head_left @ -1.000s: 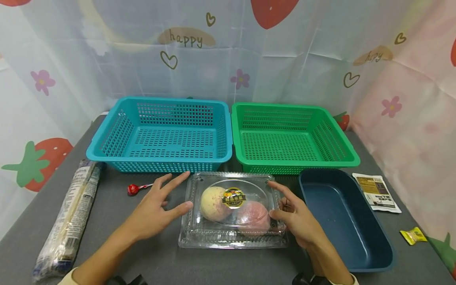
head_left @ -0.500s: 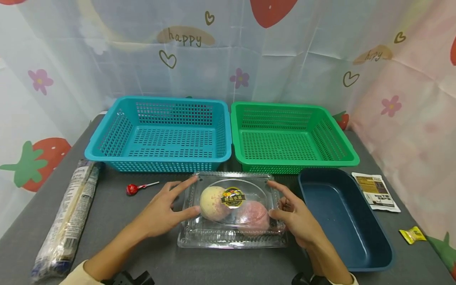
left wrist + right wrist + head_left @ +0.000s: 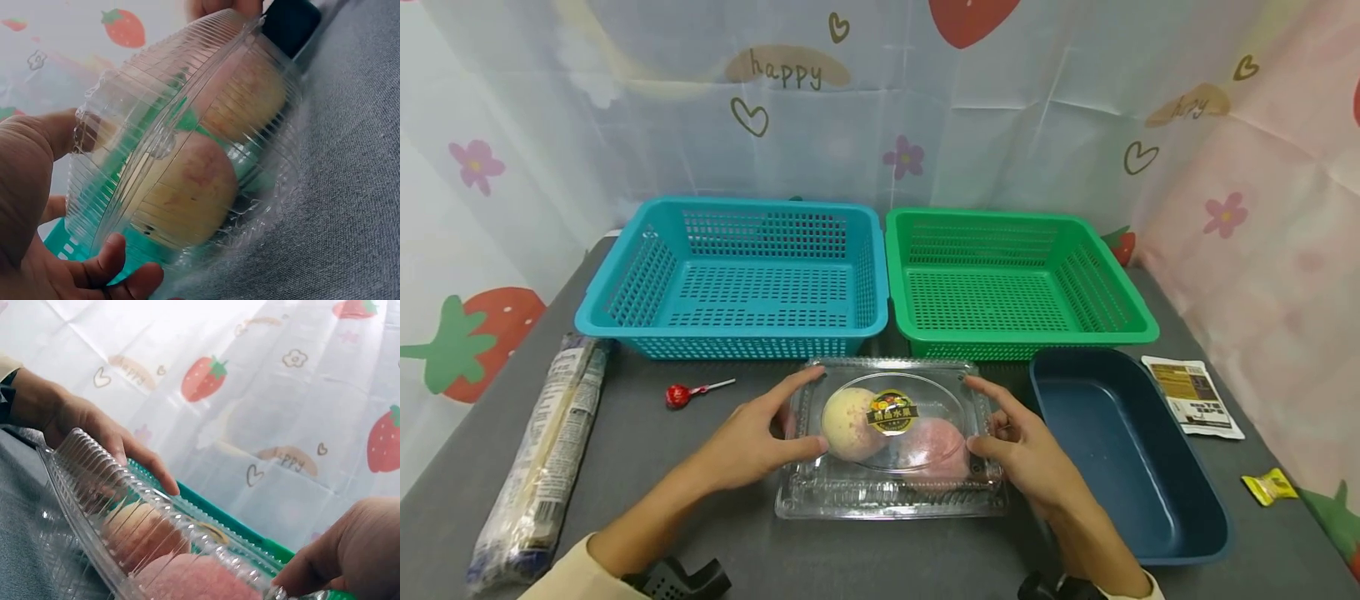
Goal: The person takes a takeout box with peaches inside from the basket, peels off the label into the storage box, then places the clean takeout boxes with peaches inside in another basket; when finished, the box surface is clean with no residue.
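Clear plastic clamshell box (image 3: 891, 442) on the grey table (image 3: 700, 517), at 6 o'clock from the teal basket (image 3: 733, 275) and green basket (image 3: 1015, 279); it encloses a yellowish fruit (image 3: 850, 421) and a pink fruit (image 3: 932, 450). Navy tray (image 3: 1127, 454) lies at its 3 o'clock. Left hand (image 3: 748, 442) grasps the box's 9 o'clock edge, thumb on the lid; right hand (image 3: 1026, 454) grasps its 3 o'clock edge.

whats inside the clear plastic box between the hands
Inside the clear plastic box lie two round fruits, a yellowish one and a pink one. The lid sticker hides part of them; their undersides aren't visible.
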Demonstrator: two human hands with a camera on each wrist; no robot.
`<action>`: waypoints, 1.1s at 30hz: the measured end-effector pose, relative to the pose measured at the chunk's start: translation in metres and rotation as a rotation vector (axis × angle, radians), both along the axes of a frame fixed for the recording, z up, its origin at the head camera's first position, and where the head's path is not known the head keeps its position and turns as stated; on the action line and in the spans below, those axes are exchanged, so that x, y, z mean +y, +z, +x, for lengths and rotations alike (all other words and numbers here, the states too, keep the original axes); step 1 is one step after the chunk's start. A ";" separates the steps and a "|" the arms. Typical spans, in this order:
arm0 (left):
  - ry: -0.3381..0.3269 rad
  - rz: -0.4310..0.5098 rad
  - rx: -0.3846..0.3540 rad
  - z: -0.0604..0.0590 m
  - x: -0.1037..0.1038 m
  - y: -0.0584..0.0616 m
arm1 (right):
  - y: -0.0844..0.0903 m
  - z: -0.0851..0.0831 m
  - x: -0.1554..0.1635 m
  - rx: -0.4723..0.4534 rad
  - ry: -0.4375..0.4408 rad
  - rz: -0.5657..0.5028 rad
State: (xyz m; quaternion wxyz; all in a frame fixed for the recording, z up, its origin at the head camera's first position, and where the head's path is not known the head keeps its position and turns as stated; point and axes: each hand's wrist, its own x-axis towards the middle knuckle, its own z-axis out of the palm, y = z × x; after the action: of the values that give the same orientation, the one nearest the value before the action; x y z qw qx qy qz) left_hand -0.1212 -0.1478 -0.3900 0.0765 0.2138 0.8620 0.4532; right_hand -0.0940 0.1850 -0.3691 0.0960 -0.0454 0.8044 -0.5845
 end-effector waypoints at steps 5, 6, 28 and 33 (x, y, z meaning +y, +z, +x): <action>-0.007 0.087 -0.042 0.000 0.001 -0.003 | 0.014 0.002 0.000 -0.011 -0.009 0.183; -0.008 0.101 -0.052 0.001 0.001 -0.003 | 0.018 0.002 0.000 0.001 -0.010 0.219; -0.085 0.151 -0.170 -0.001 0.001 -0.003 | 0.063 -0.048 -0.044 0.332 0.303 0.551; -0.097 0.193 -0.200 -0.001 0.000 -0.003 | 0.058 -0.056 -0.058 0.325 0.417 0.550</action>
State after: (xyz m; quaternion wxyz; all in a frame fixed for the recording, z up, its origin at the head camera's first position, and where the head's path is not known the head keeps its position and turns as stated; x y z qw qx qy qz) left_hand -0.1227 -0.1474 -0.3925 0.1630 0.2155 0.7910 0.5488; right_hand -0.1500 0.1269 -0.3111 0.0929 -0.2727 0.9095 -0.2997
